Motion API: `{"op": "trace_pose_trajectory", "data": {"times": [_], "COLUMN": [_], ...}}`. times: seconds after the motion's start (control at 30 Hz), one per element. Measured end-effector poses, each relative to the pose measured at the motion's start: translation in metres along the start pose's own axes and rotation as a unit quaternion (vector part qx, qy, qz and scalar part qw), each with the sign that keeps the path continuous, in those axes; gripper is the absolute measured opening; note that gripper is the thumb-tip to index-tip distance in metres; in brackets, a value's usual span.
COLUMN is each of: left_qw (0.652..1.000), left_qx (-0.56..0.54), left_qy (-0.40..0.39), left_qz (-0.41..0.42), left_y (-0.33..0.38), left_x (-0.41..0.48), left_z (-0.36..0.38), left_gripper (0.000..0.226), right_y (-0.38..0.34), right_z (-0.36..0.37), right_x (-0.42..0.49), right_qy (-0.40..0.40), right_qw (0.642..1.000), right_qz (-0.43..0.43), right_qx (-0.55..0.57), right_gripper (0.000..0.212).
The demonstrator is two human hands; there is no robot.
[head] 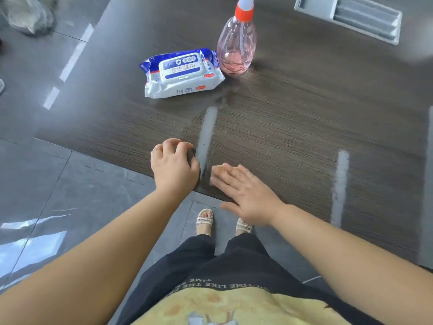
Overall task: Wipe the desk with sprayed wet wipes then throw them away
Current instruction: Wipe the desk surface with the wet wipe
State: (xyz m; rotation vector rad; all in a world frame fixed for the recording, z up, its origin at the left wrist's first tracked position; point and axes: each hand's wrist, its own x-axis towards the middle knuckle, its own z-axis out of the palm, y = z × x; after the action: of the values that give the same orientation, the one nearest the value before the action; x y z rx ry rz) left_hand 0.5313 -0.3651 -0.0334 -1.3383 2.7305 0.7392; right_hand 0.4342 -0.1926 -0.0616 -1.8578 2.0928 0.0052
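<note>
The dark wood-grain desk fills the upper right. On it lie a blue and white wet wipe pack with its lid closed and, just right of it, a pink spray bottle with an orange collar, standing upright. My left hand rests on the desk's near edge with curled fingers, and I see nothing in it. My right hand lies flat and blurred at the same edge, fingers straight. No loose wipe is visible.
A grey cable tray is set into the desk at the far right. Grey glossy floor tiles lie left of and below the desk. My feet in sandals stand at the desk's edge. A blurred grey bag sits top left.
</note>
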Motion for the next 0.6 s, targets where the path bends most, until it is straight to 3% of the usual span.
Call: {"op": "trace_pose_trajectory", "data": {"times": [0.07, 0.13, 0.23, 0.3, 0.4, 0.47, 0.53, 0.6], "left_qw": [1.000, 0.999, 0.997, 0.994, 0.993, 0.993, 0.992, 0.990], "left_qx": [0.015, 0.025, 0.046, 0.041, 0.024, 0.015, 0.014, 0.022], "left_qy": [-0.020, -0.026, -0.034, -0.044, -0.054, -0.067, -0.080, -0.095], "left_qz": [-0.002, -0.002, 0.057, 0.090, 0.103, 0.100, 0.101, 0.102], "left_y": [0.002, 0.006, 0.015, 0.025, 0.036, 0.039, 0.042, 0.048], "left_x": [0.000, -0.001, 0.000, 0.002, 0.011, 0.018, 0.026, 0.033], "left_z": [0.000, 0.000, 0.001, 0.003, 0.002, 0.001, -0.001, -0.001], "left_gripper": [0.043, 0.047, 0.039, 0.032, 0.032, 0.032, 0.033, 0.034], "right_y": [0.040, 0.077, 0.092, 0.070, 0.042, 0.054, 0.095, 0.139], "right_z": [-0.007, -0.021, -0.037, -0.041, -0.029, -0.024, -0.027, -0.043], "right_x": [-0.015, -0.014, 0.025, 0.051, 0.042, 0.015, 0.000, -0.002], "right_qy": [0.005, 0.008, 0.023, 0.020, 0.000, -0.007, 0.009, 0.008], "right_qw": [0.999, 0.979, 0.912, 0.915, 0.976, 0.992, 0.986, 0.953], "right_qz": [0.037, 0.200, 0.400, 0.392, 0.207, 0.120, 0.164, 0.290], "right_qx": [-0.014, 0.032, 0.086, 0.092, 0.063, 0.031, 0.039, 0.088], "right_gripper": [0.066, 0.066, 0.065, 0.067, 0.069, 0.071, 0.070, 0.064]}}
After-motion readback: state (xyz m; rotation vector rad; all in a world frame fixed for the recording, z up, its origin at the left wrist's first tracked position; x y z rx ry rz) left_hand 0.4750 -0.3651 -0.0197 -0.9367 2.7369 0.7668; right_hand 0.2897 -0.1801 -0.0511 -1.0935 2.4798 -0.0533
